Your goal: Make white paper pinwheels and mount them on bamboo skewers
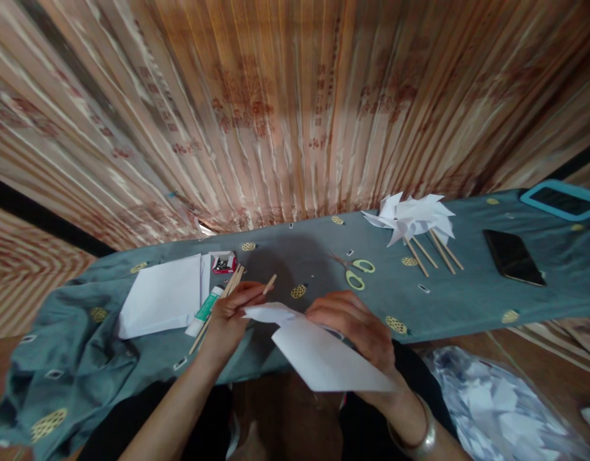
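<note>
My left hand (230,314) is closed round a wooden stick (270,283), whose end pokes out past the fingers. A white paper (323,358), cut and partly curled, stretches from the left fingertips to my right hand (357,326). The right fingers are wrapped over its upper edge. Whether stick and paper are joined is hidden by the hands. Just left of my left hand lie more wooden sticks (216,314) and a white-and-green tube (205,312). Behind them sits a small red box (223,262) with shiny metal bits inside.
A stack of white paper (163,294) lies at the left. Scissors (356,274) with green handles rest beyond my hands. White paper pinwheels (414,216) on sticks, a black phone (513,257) and a blue-framed tablet (564,200) are rightward. A plastic bag (501,403) stands below right.
</note>
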Available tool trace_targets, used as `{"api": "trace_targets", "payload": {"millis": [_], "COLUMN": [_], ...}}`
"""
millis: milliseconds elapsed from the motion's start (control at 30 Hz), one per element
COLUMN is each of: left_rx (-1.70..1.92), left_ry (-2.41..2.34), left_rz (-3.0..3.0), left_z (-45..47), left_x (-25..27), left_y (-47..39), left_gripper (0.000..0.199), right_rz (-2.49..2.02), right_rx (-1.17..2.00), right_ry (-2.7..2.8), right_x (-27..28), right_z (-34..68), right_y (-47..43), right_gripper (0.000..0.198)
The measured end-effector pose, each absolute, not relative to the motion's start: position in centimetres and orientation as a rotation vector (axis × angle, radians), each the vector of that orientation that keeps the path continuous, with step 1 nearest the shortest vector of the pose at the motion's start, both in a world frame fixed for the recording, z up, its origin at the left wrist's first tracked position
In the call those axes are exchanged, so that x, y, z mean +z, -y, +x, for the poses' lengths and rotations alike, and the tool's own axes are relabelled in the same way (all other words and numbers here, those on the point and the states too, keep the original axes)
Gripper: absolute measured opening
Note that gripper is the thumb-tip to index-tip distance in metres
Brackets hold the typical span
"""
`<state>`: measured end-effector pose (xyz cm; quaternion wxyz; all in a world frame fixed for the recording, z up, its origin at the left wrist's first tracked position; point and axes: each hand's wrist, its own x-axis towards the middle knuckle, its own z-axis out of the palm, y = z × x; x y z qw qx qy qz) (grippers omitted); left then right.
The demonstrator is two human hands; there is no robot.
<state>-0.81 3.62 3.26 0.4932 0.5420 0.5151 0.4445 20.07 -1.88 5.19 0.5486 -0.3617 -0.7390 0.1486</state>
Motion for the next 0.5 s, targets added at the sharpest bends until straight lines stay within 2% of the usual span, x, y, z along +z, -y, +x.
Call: {"api": "trace_targets", "payload": {"millis": [267,500], "left_rx": [1.079,0.885], "left_ry": [-1.169,-1.017], "left_rz": [1.293,1.422], "left_z": [-2.2,-0.3], "left_x": [4.3,5.8], "left_y": [-4.1,-2.5], "left_gripper": [0.025,0.016], "right_rz": [-0.858,-0.831], "right_rx": [0.215,0.247], "right_ry": [2.068,1.952], "right_x": [4.7,4.1], "right_z": [20.0,19.9], "right_y": [1.8,1.4], "right_gripper": [0.021,0.023]}}
